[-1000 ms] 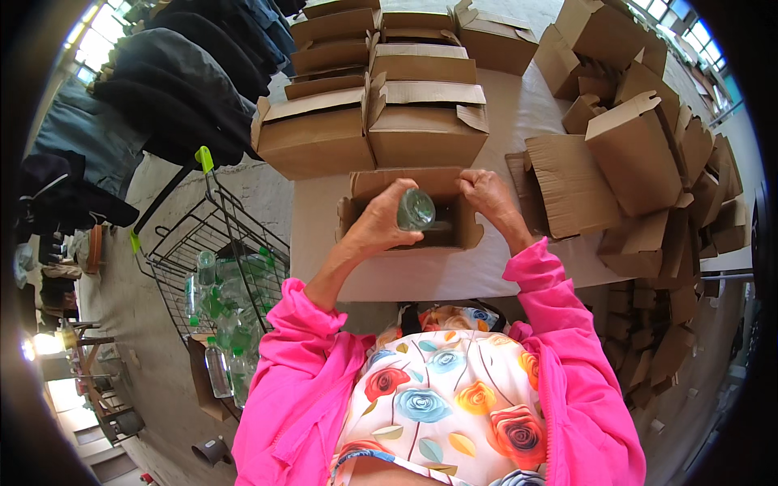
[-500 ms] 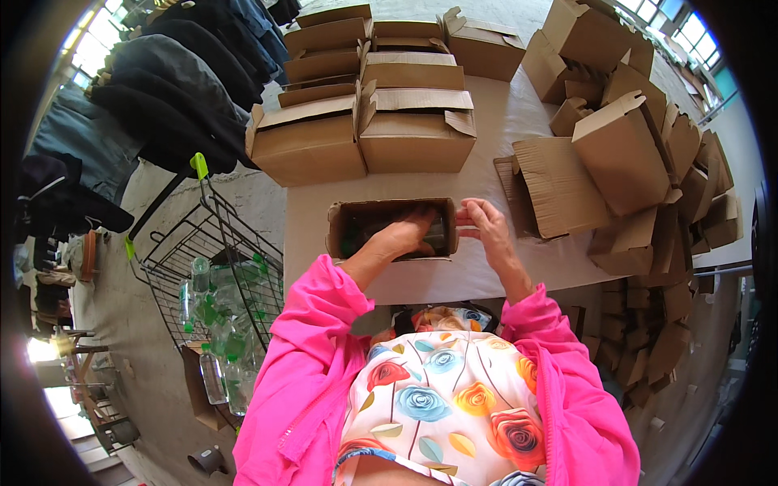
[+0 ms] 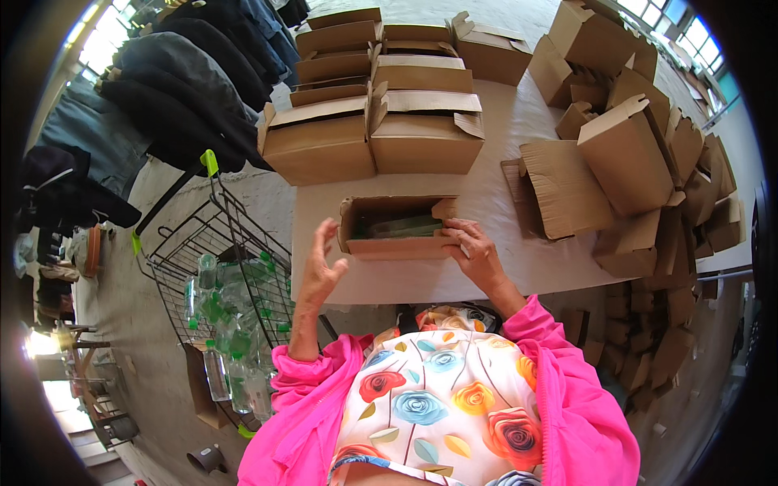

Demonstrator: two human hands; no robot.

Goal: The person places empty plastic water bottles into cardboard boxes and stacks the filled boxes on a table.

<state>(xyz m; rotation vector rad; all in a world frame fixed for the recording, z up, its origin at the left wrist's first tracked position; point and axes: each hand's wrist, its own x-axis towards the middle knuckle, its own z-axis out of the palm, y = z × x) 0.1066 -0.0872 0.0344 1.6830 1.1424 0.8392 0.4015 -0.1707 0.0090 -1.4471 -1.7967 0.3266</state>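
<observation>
A small open cardboard box [image 3: 397,248] lies in front of me near the table's front edge. Inside it, clear and green plastic bottles [image 3: 401,226] show in part. My right hand [image 3: 478,249] is at the box's right end, its fingers over the corner by a bent-in flap and its thumb apart on the front side. To the left of the box, my left hand [image 3: 322,263] is raised with its fingers spread, clear of the box and holding nothing.
Rows of open cardboard boxes [image 3: 320,150] stand at the back of the white-covered table [image 3: 356,283]. A heap of empty boxes [image 3: 624,154] fills the right side. On the left is a black wire cart [image 3: 174,243] with several plastic bottles [image 3: 235,324]; dark clothes [image 3: 170,89] hang beyond it.
My left hand has come out of the box and moved left, opening. My right hand has shifted left and down onto the box's right end, where a flap now leans inward.
</observation>
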